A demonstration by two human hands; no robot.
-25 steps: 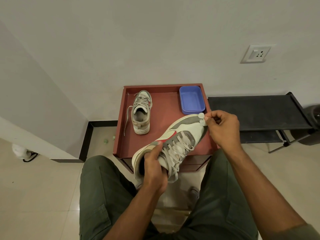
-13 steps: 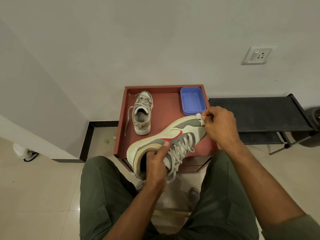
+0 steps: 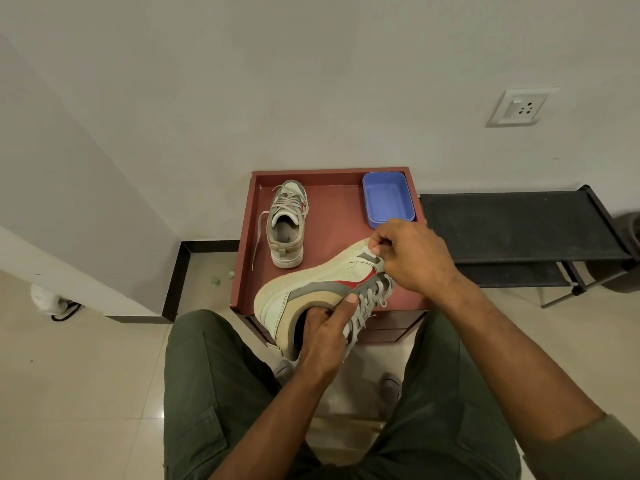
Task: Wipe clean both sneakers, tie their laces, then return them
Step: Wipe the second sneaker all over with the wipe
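The person's left hand (image 3: 323, 336) grips the heel opening of a cream, grey and red sneaker (image 3: 311, 294), fingers curled inside the collar and thumb pressed along the outer side. This sneaker is tilted on its side above the near edge of a red-brown tray-topped stand (image 3: 332, 233), toe pointing away toward the stand's far right. The right hand (image 3: 412, 256) is closed at the toe, pinching a small white wad (image 3: 374, 250) against the toe cap. The second sneaker (image 3: 286, 225) stands upright on the stand's left half, heel nearest the person, one lace trailing loose. A blue container (image 3: 388, 199) sits at the stand's far right corner, just beyond the right hand.
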